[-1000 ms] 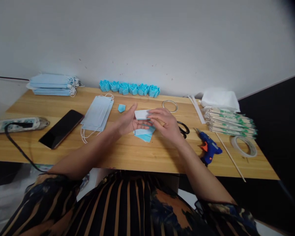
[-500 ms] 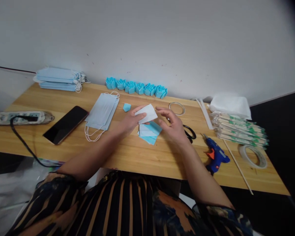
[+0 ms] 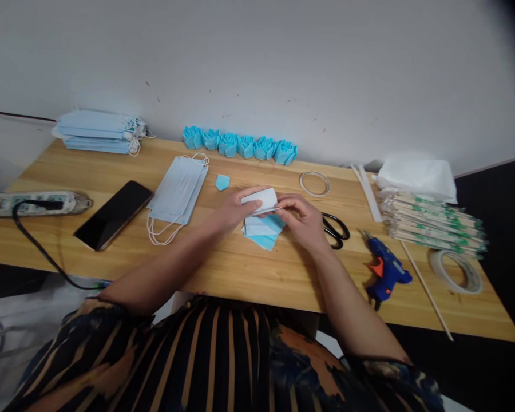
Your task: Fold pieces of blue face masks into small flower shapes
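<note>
My left hand (image 3: 242, 207) pinches a white piece of mask fabric (image 3: 261, 198), thumb on top and fingers behind. My right hand (image 3: 299, 217) is closed on the right corner of the same piece, thumb against forefinger. Beneath both hands, several blue and white cut fabric pieces (image 3: 261, 237) lie fanned on the wooden table (image 3: 223, 269). A small blue petal-shaped piece (image 3: 222, 182) rests beyond my left hand. Black-handled scissors (image 3: 336, 230) lie just right of my right hand, their blades hidden.
Blue fabric flowers (image 3: 240, 146) line the wall. On the left are masks (image 3: 175, 189), a mask stack (image 3: 98, 131), a phone (image 3: 114, 215) and a power strip (image 3: 34, 203). To the right are a tape ring (image 3: 315, 173), glue gun (image 3: 386, 269), wrapped sticks (image 3: 433, 224) and a tape roll (image 3: 474, 277).
My right hand has closed from spread fingers onto the right corner of the white piece. The piece now looks tilted or folded along its lower edge. The view has shifted slightly.
</note>
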`<state>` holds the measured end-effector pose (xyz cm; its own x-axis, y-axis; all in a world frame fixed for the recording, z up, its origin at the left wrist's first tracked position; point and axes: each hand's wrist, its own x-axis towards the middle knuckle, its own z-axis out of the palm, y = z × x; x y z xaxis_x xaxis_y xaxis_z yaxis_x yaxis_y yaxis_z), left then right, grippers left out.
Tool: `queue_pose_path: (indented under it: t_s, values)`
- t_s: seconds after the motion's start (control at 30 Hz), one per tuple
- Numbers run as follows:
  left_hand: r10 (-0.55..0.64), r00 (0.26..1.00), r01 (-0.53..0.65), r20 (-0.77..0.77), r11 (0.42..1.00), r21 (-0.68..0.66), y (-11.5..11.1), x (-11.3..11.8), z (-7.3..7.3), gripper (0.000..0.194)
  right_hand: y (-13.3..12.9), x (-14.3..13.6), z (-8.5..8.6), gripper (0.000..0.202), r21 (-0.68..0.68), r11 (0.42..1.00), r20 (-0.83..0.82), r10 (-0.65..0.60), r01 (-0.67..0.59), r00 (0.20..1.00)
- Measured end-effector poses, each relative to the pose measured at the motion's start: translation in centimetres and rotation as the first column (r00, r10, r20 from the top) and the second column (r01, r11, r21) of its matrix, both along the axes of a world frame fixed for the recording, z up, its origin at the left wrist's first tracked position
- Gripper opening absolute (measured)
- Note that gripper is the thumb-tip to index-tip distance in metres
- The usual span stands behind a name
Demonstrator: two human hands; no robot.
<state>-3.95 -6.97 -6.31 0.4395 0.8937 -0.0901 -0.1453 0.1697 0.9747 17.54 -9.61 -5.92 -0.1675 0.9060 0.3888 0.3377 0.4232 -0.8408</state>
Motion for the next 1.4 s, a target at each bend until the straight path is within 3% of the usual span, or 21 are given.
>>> queue_pose_path:
  t_s: [0.2,0.53,0.77,0.9,1.07,1.4]
  values:
    - [-0.06,0.988,0.079,0.144,0.989,-0.128,-0.3,0.1,0.2,0.067,-0.2,-0.1,-0.3,0.013,-0.076,0.997,-0.024,-0.035,0.033,0.999]
    - [0.01,0.981,0.036,0.193,0.972,-0.233,-0.6,0.3,0.8,0.053,-0.1,-0.2,-0.5,0.014,-0.11,0.992,-0.096,0.049,-0.059,0.994]
    - [0.027,0.985,0.022,0.172,0.961,-0.275,-1.0,0.5,1.8,0.046,-0.4,-0.7,-0.1,0.019,-0.165,0.985,-0.053,-0.063,0.054,0.997]
    - [0.041,0.984,0.008,0.173,0.962,-0.273,-1.2,0.7,2.0,0.051,-0.4,-0.6,-0.1,0.019,-0.175,0.983,-0.035,-0.069,0.062,0.997]
    - [-0.021,0.989,0.059,0.148,0.964,-0.258,-1.0,0.8,1.2,0.069,-0.3,-0.4,0.0,0.017,-0.184,0.979,-0.026,-0.094,0.088,0.995]
    - [-0.024,0.991,0.048,0.129,0.98,-0.191,-0.9,0.7,0.8,0.067,-0.4,-0.9,0.3,0.025,-0.21,0.974,-0.045,-0.1,0.088,0.994]
